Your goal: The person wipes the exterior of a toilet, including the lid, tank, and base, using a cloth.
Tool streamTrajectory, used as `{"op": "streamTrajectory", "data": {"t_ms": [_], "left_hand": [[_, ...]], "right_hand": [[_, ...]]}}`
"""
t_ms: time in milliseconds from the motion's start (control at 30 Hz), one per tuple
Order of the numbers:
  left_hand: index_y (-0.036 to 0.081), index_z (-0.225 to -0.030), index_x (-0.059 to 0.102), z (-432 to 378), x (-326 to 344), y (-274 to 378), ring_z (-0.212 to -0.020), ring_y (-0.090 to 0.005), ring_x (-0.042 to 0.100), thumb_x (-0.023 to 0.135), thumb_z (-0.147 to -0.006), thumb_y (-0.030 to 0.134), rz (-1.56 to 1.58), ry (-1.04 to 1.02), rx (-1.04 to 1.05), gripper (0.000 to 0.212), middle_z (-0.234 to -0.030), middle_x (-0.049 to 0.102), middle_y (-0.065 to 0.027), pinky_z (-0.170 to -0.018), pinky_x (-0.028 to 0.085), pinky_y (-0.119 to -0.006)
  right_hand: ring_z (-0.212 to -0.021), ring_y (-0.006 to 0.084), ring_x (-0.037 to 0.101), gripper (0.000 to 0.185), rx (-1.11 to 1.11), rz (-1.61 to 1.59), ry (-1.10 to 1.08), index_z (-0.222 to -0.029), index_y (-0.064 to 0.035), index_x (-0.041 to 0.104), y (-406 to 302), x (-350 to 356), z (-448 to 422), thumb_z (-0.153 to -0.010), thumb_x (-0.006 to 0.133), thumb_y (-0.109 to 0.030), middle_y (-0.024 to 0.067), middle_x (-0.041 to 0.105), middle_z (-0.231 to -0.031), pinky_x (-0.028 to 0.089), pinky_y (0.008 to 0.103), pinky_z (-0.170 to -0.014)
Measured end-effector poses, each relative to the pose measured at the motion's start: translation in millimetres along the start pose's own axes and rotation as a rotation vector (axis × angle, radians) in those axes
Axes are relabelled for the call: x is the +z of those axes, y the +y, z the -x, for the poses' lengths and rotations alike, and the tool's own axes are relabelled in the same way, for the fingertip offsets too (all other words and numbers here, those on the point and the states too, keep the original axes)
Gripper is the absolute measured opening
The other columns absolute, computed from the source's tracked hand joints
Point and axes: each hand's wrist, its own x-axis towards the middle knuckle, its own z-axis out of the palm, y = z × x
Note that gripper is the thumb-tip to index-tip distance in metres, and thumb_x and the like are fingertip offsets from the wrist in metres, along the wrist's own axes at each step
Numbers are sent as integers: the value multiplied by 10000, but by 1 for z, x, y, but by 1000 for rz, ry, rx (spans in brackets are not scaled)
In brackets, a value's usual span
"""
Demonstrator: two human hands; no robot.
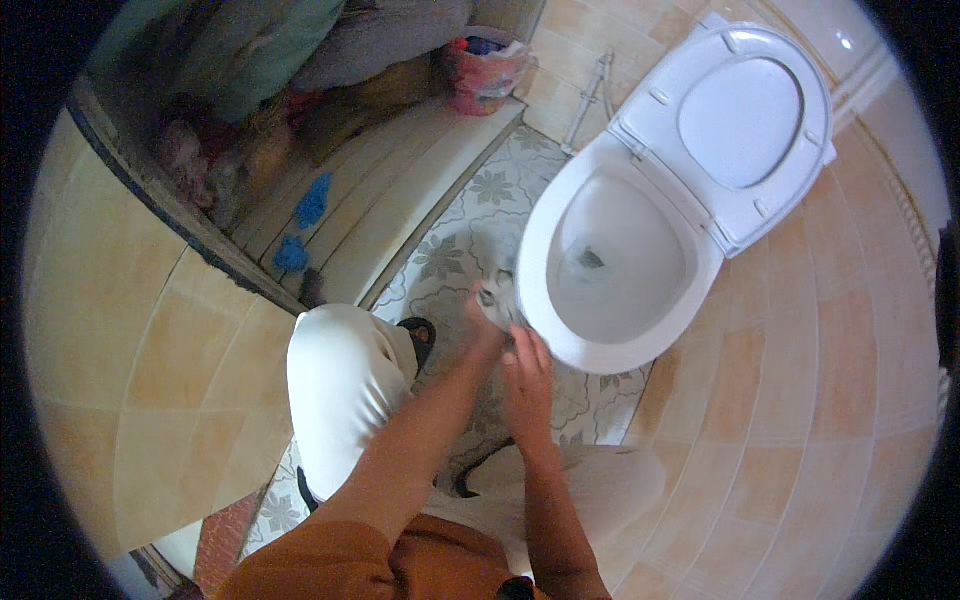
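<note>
A white toilet [534,300] stands before me with its seat and lid [739,120] raised against the wall. My left hand [480,311] is low beside the outer left side of the bowl, blurred, with a crumpled greyish-white cloth or similar item [496,298] at its fingers. My right hand [528,364] rests with spread fingers near the front left rim of the bowl, its fingertips at the bowl's outer side. Nothing is seen held in it. Some water and a dark patch [591,257] show at the bottom of the bowl.
Patterned floor tiles [491,187] lie around the bowl. At the upper left is a raised ledge [420,180] with blue pieces [313,201], hanging cloths [247,45] and a pink bucket [487,75]. A pipe [589,105] stands behind the toilet. Tiled walls [765,375] rise on both sides.
</note>
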Motion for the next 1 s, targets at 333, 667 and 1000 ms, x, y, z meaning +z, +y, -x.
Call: {"op": "streamTrajectory", "data": {"t_ms": [333, 667, 1000], "left_hand": [[27, -1278, 381, 24, -53, -54, -998, -241, 530, 533, -869, 196, -454, 51, -327, 468, -1181, 499, -113, -929, 388, -359], [32, -1247, 427, -43, -97, -60, -1006, -229, 520, 533, -866, 230, -632, -33, -389, 443, -1163, 516, -95, -920, 389, -346], [38, -1217, 473, -61, 22, -60, -1013, -218, 510, 533, -863, 264, -823, -190, 18, 424, -1145, 533, -78, -910, 389, -333]], "right_hand": [[-1223, 365, 379, 399, -42, -94, 75, -1278, -21, 421, -7, 16, -3, -920, 438, -198, 234, 405, -1303, 293, 403, -1016], [-1218, 366, 399, 377, -115, 167, -220, -1204, -25, 499, -1, 38, -34, -835, 551, -75, 197, 456, -1271, 326, 418, -1008], [-1245, 396, 341, 358, -560, 694, -471, -1149, -111, 557, -33, -10, -151, -808, 614, -208, 142, 491, -1225, 278, 487, -1032]]}}
